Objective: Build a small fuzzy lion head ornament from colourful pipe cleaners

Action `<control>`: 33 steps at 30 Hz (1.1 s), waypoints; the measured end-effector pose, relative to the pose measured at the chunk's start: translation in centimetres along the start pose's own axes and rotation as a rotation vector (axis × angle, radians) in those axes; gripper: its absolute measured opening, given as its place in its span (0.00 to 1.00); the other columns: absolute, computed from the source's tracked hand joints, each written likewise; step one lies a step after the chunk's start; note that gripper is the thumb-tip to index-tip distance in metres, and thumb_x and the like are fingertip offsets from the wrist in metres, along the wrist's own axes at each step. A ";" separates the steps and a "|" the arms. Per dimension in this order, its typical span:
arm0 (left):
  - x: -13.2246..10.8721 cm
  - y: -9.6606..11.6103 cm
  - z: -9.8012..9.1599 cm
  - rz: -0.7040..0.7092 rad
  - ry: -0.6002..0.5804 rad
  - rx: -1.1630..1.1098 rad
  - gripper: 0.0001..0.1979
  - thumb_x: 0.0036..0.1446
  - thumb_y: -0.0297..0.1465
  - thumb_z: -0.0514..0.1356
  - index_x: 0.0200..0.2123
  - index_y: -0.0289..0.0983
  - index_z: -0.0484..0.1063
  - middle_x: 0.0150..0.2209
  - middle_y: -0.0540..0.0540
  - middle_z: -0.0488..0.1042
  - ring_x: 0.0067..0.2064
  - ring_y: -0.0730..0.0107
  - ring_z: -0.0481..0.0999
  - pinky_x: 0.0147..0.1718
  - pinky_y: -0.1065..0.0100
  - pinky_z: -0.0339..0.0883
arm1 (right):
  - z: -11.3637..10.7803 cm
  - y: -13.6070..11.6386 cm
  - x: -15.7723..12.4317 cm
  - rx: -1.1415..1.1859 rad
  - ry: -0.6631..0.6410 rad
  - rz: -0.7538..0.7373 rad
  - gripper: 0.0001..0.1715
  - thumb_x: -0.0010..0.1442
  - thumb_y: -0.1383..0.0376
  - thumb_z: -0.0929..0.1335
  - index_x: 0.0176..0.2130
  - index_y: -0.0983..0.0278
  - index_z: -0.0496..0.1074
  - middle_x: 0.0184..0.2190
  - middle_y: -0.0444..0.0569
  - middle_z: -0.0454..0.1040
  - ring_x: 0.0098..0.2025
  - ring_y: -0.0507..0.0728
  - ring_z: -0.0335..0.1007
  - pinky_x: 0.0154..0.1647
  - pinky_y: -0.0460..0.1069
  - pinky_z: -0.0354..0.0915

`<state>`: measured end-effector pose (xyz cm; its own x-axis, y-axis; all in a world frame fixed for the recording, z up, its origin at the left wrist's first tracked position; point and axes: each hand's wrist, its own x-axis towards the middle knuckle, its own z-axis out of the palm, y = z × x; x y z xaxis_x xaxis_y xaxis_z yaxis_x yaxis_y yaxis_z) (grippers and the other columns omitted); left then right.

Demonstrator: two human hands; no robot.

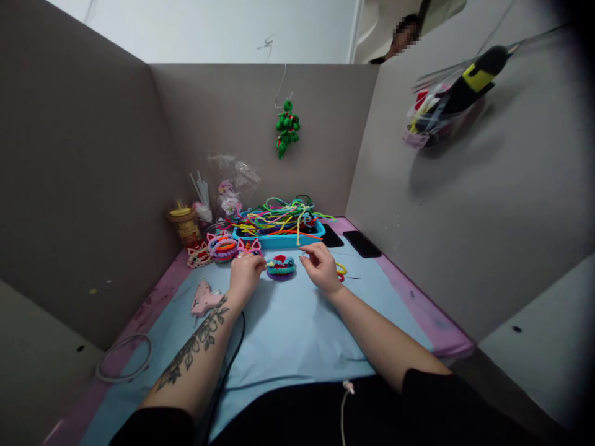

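My left hand [245, 277] is closed in a pinch, with a small pale-yellow piece [270, 264], apparently pipe cleaner, at its fingertips. Just beyond the fingertips sits a small round pipe-cleaner figure [281, 266] in turquoise, red and purple, resting on the blue cloth [297, 328]. To the right of the figure, my right hand [321, 267] hovers with thumb and forefinger apart and nothing visible between them. Red and yellow pipe-cleaner loops [341, 271] lie partly hidden behind that hand. Left of my left wrist lies a pink glue gun [203, 300].
Behind the hands stands a blue tray [279, 241] heaped with coloured pipe cleaners [283, 217]. Several finished pipe-cleaner figures [222, 246] sit at the left back, by a cup [185, 224]. Two dark phones [361, 244] lie at right. Grey partitions [260, 130] enclose three sides.
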<state>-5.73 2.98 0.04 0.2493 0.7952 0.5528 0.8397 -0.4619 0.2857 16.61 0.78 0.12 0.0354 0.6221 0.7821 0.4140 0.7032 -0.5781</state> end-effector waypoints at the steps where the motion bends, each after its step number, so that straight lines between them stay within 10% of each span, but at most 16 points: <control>1: 0.1 -0.1 0.2 -0.009 -0.015 0.025 0.05 0.50 0.31 0.60 0.30 0.40 0.77 0.31 0.44 0.76 0.38 0.61 0.68 0.37 0.64 0.55 | 0.0 0.1 0.0 -0.006 0.003 0.001 0.12 0.54 0.69 0.65 0.40 0.62 0.72 0.34 0.47 0.65 0.28 0.50 0.60 0.28 0.47 0.61; 24: 0.4 2.8 0.9 0.096 -0.138 0.273 0.09 0.54 0.31 0.56 0.29 0.37 0.77 0.29 0.40 0.74 0.38 0.55 0.67 0.33 0.61 0.51 | 0.0 -0.5 -0.1 -0.023 -0.032 -0.055 0.13 0.55 0.72 0.63 0.39 0.62 0.73 0.34 0.48 0.67 0.30 0.52 0.63 0.29 0.48 0.62; 33: -0.4 4.8 -1.3 0.239 0.265 0.266 0.12 0.59 0.35 0.54 0.36 0.40 0.76 0.26 0.44 0.72 0.36 0.61 0.68 0.34 0.63 0.53 | 0.3 -1.3 -0.1 0.038 -0.164 0.005 0.11 0.56 0.67 0.67 0.41 0.62 0.73 0.31 0.47 0.68 0.29 0.51 0.62 0.30 0.47 0.62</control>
<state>-2.46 -0.10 2.22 0.3481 0.5344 0.7703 0.8772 -0.4754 -0.0666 15.82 -0.03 0.73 -0.1129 0.6715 0.7324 0.3790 0.7105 -0.5929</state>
